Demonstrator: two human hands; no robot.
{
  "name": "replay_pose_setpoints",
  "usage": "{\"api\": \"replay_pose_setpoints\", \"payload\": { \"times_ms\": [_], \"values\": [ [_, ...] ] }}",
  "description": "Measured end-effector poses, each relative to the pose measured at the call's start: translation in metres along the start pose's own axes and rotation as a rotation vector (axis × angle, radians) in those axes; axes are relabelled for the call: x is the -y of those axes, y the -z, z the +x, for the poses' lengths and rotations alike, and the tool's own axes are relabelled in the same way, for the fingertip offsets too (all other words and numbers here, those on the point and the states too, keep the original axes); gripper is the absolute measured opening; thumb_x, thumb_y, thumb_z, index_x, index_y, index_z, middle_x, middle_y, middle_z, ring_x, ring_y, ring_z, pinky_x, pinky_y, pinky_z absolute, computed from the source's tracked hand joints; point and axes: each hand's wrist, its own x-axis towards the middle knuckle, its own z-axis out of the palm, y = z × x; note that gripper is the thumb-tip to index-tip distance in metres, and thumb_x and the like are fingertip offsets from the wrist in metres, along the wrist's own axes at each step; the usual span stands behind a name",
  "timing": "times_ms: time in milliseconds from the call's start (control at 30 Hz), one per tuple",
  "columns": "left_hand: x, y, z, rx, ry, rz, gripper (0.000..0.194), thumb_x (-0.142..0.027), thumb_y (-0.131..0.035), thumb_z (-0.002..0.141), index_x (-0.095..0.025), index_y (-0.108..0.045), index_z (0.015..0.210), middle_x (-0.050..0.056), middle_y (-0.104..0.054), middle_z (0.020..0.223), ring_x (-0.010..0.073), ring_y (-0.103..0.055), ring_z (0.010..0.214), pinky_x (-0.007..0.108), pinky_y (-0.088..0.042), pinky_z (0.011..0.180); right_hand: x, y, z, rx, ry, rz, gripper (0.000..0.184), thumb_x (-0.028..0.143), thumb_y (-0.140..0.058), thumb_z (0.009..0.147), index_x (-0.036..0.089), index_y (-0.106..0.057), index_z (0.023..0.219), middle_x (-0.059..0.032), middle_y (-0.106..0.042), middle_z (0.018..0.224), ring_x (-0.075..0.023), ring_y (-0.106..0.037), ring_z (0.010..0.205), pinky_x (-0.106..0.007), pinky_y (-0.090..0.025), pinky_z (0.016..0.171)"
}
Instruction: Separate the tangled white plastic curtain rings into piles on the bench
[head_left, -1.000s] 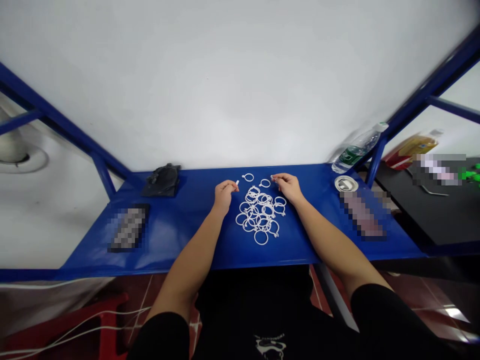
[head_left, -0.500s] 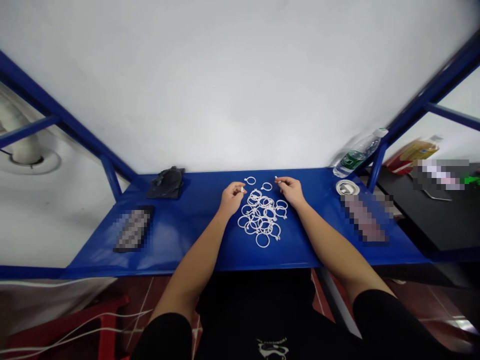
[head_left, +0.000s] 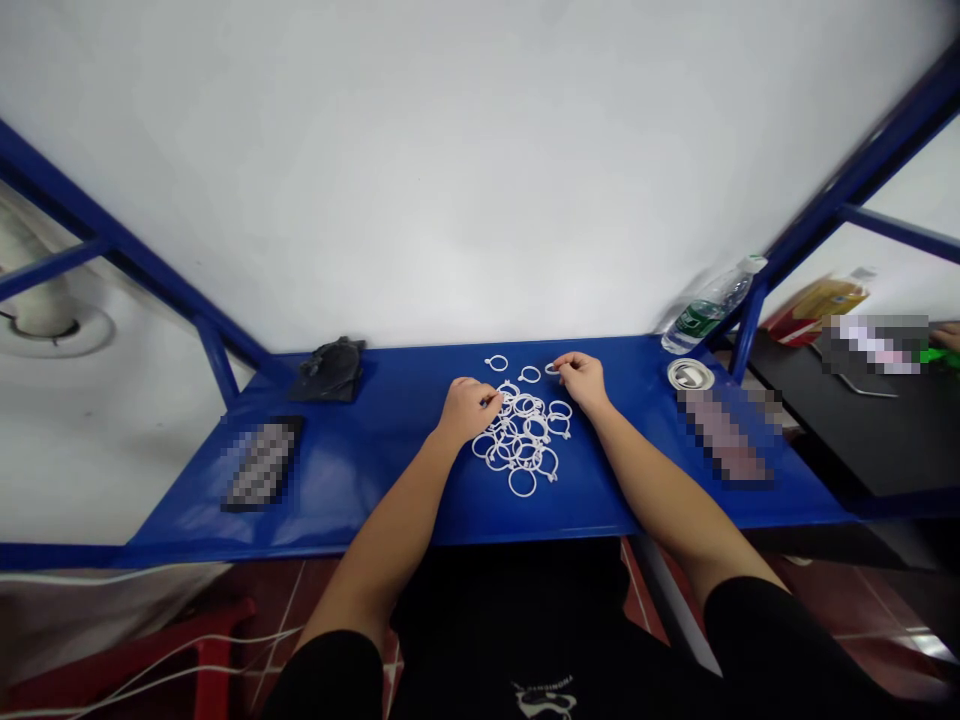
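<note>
A heap of white plastic curtain rings (head_left: 523,481), each with a small eyelet, lies in the middle of the blue tabletop. My left hand (head_left: 466,408) is at the heap's upper left edge, fingers closed and their tips against the rings. What those fingers hold is hidden. To the right, my right hand (head_left: 582,380) pinches a white curtain ring (head_left: 551,369) between thumb and fingers, low over the table. Between the hands, behind the heap, lie two separate rings, a left one (head_left: 498,364) and a right one (head_left: 530,375).
Black plastic bag (head_left: 328,370) and a blurred dark object (head_left: 264,465) lie on the left. At right stand a water bottle (head_left: 709,310), a roll of white tape or cable (head_left: 690,376) and a blurred pinkish object (head_left: 726,435). Blue frame posts (head_left: 748,335) and a white wall bound the table.
My left hand has moved down and right onto the heap; the small white piece at its fingertips no longer shows. My right hand has barely moved, and the ring it holds now shows flatter.
</note>
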Motion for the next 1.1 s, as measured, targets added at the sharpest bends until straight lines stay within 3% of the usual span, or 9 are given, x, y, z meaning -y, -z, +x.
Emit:
{"api": "replay_pose_setpoints", "payload": {
  "times_ms": [167,300,600,733,833,1000,1100],
  "values": [
    [-0.005,0.002,0.0,-0.031,0.016,0.114,0.024,-0.037,-0.074,0.093,-0.022,-0.077,0.074,0.005,-0.073,0.087,0.0213,-0.064,0.091,0.039,-0.044,0.092,0.006,-0.002,-0.006,0.096,0.049,0.064,0.027,0.037,-0.064,0.076,0.019,-0.077,0.092,-0.0055,-0.08,0.086,-0.0145,-0.06,0.054,-0.029,-0.049,0.055],
    [-0.008,0.002,0.021,-0.046,0.1,0.117,0.015,-0.035,-0.071,0.096,-0.024,-0.082,0.094,0.006,-0.075,0.109,0.0232,-0.066,0.103,0.039,-0.045,0.097,0.007,-0.007,-0.008,0.147,0.061,0.052,0.03,0.042,-0.065,0.082,0.02,-0.079,0.097,-0.0059,-0.081,0.091,-0.0158,-0.063,0.06,-0.03,-0.052,0.06],
    [-0.029,-0.023,0.097,0.499,0.066,0.371,0.031,-0.044,-0.077,0.09,-0.027,-0.081,0.115,0.014,-0.072,0.122,0.0351,-0.064,0.117,0.048,-0.044,0.102,0.002,-0.006,-0.002,0.113,0.083,0.023,0.033,0.039,-0.065,0.08,0.019,-0.081,0.099,-0.0083,-0.082,0.092,-0.0183,-0.067,0.065,-0.031,-0.054,0.064],
    [-0.031,-0.031,0.106,0.521,0.023,0.357,0.015,-0.034,-0.074,0.093,-0.026,-0.082,0.103,0.011,-0.074,0.116,0.0311,-0.067,0.112,0.046,-0.043,0.104,0.006,-0.001,0.0,0.04,0.095,-0.015,0.026,0.031,-0.061,0.075,0.019,-0.081,0.086,-0.0058,-0.078,0.076,-0.0186,-0.064,0.059,-0.03,-0.051,0.059],
    [-0.022,-0.024,0.101,0.399,0.055,0.272,0.018,-0.032,-0.063,0.1,-0.023,-0.078,0.102,0.01,-0.074,0.112,0.0269,-0.068,0.106,0.042,-0.046,0.099,0.007,0.001,0.0,0.005,0.108,-0.029,0.027,0.029,-0.056,0.074,0.018,-0.081,0.081,-0.0041,-0.074,0.066,-0.018,-0.061,0.055,-0.03,-0.05,0.056],
    [0.008,-0.003,0.071,-0.222,0.192,-0.117,0.011,-0.025,-0.068,0.094,-0.018,-0.07,0.086,0.01,-0.068,0.116,0.014,-0.062,0.076,0.031,-0.052,0.081,0.005,-0.005,-0.002,0.078,0.141,0.016,0.034,0.029,-0.056,0.079,0.02,-0.083,0.096,-0.0068,-0.082,0.091,-0.0194,-0.07,0.068,-0.034,-0.058,0.07],
    [0.022,0.004,0.044,-0.43,0.213,-0.239,0.017,-0.029,-0.069,0.092,-0.019,-0.066,0.078,0.005,-0.068,0.101,0.0111,-0.055,0.066,0.028,-0.049,0.071,0.002,-0.01,-0.003,0.113,0.141,0.024,0.034,0.033,-0.059,0.082,0.02,-0.083,0.102,-0.0076,-0.083,0.1,-0.0194,-0.072,0.072,-0.035,-0.06,0.074]
  ]
}}
